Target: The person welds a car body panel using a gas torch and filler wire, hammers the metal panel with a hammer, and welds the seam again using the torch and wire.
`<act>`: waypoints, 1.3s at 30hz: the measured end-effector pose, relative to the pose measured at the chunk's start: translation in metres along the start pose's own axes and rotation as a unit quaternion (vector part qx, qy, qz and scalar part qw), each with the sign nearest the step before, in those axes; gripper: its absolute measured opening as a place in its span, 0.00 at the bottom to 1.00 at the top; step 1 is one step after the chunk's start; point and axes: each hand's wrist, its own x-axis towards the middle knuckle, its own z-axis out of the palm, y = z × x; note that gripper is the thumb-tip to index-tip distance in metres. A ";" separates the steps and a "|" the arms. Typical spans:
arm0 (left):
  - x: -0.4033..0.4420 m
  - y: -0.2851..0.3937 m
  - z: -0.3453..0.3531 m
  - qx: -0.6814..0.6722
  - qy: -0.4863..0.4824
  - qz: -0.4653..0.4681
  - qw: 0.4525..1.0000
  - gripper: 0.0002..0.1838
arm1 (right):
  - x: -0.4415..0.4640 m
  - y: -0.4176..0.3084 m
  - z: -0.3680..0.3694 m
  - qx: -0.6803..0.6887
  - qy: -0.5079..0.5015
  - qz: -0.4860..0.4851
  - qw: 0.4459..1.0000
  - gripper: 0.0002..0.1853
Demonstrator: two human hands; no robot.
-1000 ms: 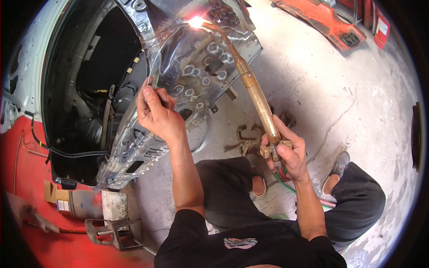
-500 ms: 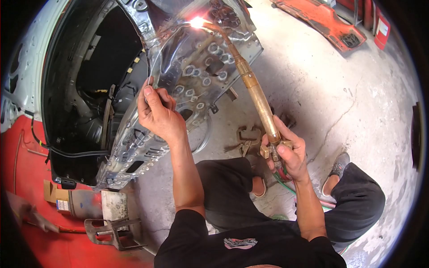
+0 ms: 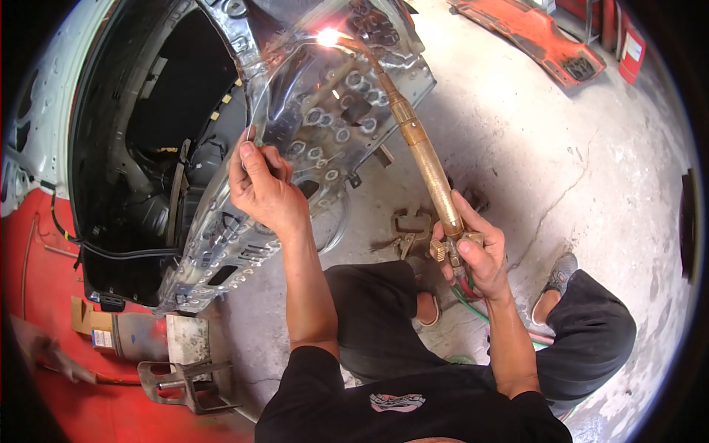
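My right hand [image 3: 476, 247] is closed around the valve end of a brass gas welding torch [image 3: 425, 159]. The torch slants up and left, and its bent tip ends in a bright glow at the metal car body panel [image 3: 299, 129]. Between the thumb and fingers of my left hand [image 3: 266, 184] is a thin welding wire [image 3: 260, 96], which curves up toward the glow. Glare hides the exact spot where wire and flame meet. Rows of ringed round marks cover the panel beside my left hand.
Red and green hoses [image 3: 473, 308] trail from the torch past my legs. Metal clamps [image 3: 410, 229] lie on the concrete floor. An orange panel [image 3: 528, 37] and a red container [image 3: 631, 55] are at upper right. A metal bracket [image 3: 188, 384] lies at lower left.
The torch tip and glow have shifted very slightly to the right. My left hand has moved a touch right with the wire; my grips are the same.
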 end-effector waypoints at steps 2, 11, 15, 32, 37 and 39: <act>0.000 0.000 0.000 0.000 0.000 0.000 1.000 0.15 | 0.000 0.001 -0.001 0.001 0.001 0.000 1.000 0.38; -0.013 0.002 0.000 -0.003 -0.025 -0.036 0.999 0.13 | -0.007 0.005 0.003 0.049 0.002 -0.027 0.998 0.40; -0.055 0.003 0.019 -0.010 -0.152 -0.130 0.980 0.12 | -0.022 0.009 0.024 -0.018 0.073 -0.118 0.990 0.42; -0.178 -0.124 0.023 0.118 -0.383 -0.548 0.734 0.24 | -0.051 0.057 -0.101 -0.328 0.328 0.030 0.886 0.25; -0.165 -0.138 0.021 0.128 -0.383 -0.560 0.723 0.27 | -0.067 0.132 -0.254 -0.287 0.421 0.199 0.837 0.17; -0.162 -0.131 0.028 0.132 -0.382 -0.557 0.726 0.26 | -0.064 0.178 -0.267 -0.277 0.345 0.278 0.853 0.17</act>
